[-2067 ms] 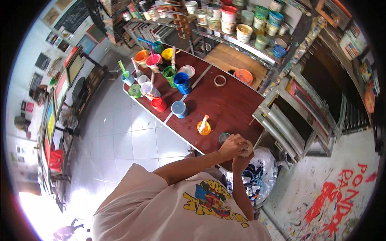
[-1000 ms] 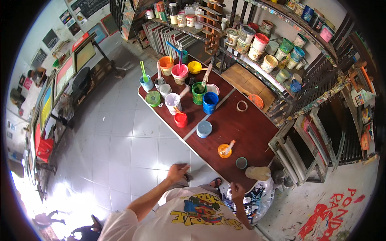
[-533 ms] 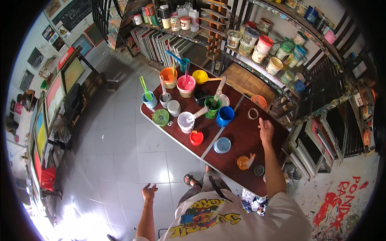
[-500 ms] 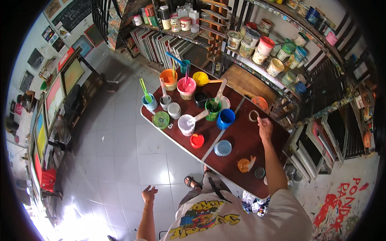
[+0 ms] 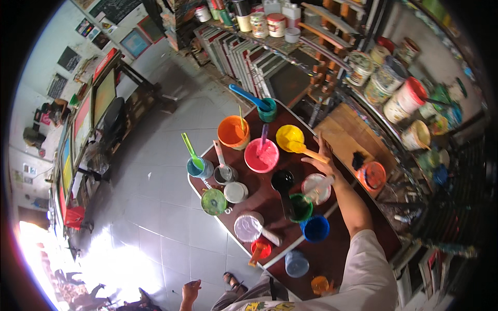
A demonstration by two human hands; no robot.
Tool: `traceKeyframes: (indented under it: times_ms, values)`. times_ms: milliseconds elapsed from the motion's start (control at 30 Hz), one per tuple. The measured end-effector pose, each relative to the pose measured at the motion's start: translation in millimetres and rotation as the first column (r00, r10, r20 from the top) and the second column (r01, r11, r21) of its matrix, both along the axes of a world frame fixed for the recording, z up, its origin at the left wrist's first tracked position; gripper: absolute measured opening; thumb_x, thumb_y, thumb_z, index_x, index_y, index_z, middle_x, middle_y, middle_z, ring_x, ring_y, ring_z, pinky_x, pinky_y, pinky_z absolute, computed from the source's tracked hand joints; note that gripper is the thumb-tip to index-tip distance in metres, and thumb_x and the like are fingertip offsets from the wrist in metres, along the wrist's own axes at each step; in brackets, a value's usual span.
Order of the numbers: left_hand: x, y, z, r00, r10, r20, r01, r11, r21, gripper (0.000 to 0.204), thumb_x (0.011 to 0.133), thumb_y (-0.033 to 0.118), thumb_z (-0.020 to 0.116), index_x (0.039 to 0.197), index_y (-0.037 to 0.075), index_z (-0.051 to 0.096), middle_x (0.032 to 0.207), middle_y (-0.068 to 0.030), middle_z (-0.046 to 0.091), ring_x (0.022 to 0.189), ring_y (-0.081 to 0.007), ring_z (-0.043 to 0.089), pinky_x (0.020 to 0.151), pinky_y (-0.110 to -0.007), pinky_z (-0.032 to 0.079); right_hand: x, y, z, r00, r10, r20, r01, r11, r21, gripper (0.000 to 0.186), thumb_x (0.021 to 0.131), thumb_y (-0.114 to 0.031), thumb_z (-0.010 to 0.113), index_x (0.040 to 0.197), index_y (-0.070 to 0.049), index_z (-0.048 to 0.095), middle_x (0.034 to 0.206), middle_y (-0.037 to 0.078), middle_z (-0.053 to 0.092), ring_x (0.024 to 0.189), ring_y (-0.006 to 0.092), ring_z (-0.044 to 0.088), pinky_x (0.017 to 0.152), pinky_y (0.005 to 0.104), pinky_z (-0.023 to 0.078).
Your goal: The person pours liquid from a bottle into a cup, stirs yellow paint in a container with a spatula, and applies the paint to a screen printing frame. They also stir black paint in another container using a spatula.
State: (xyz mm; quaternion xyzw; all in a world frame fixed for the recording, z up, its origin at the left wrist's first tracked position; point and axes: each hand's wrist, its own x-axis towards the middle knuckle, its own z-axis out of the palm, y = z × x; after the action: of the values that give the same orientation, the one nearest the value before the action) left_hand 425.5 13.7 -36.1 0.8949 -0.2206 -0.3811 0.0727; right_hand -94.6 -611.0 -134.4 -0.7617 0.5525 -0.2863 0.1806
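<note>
My right hand (image 5: 323, 158) reaches over the far right edge of the dark red table (image 5: 358, 249). Its fingers are spread beside the handle end of a yellow spatula (image 5: 306, 150); whether they touch is unclear. The spatula's blade rests in a tub of yellow paint (image 5: 289, 136). Closer to me, below that forearm, are a white tub (image 5: 317, 182) with a pale spatula across it, a green tub (image 5: 301, 210) and a blue tub (image 5: 315, 228). My left hand (image 5: 191, 291) hangs over the floor, loosely curled and apart from anything.
Pink (image 5: 259, 158), orange (image 5: 232, 130) and teal (image 5: 266, 109) tubs with tools stand toward the table's far end. An orange bucket (image 5: 371, 175) sits beyond the right edge. Shelves of stained paint pots (image 5: 389, 75) and stacked frames (image 5: 244, 62) line the back.
My right hand has moved from a ring-shaped thing on the right to the yellow spatula's handle, its fingers spreading. The ring is out of sight now. My view has shifted closer over the table.
</note>
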Motion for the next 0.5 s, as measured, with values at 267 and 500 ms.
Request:
traceKeyframes:
  times_ms: [267, 500]
  values:
    - [8.9, 23.0, 8.8, 0.994, 0.105, -0.006, -0.103, 0.981, 0.165, 0.043, 0.091, 0.038, 0.075, 0.119, 0.005, 0.074, 0.105, -0.0077, 0.079, 0.087, -0.0119, 0.076, 0.084, -0.028, 0.059, 44.1, -39.9, -21.8, 0.932, 0.113, 0.345, -0.137, 0.990, 0.046, 0.133, 0.065, -0.025, 0.098, 0.163, -0.002, 0.011, 0.153, 0.022, 0.045, 0.143, 0.0398, 0.040, 0.118, 0.0468, 0.033]
    - [50.7, 66.0, 8.5, 0.998, -0.067, -0.012, 0.068, 0.980, 0.188, 0.045, 0.087, 0.048, 0.077, 0.114, 0.011, 0.078, 0.109, -0.0064, 0.079, 0.099, -0.0143, 0.075, 0.096, -0.028, 0.054, 33.6, -50.5, -30.8, 0.911, 0.071, 0.405, -0.114, 0.990, 0.085, 0.103, 0.074, -0.021, 0.092, 0.154, -0.002, 0.029, 0.145, 0.019, 0.053, 0.132, 0.0339, 0.050, 0.110, 0.0441, 0.041]
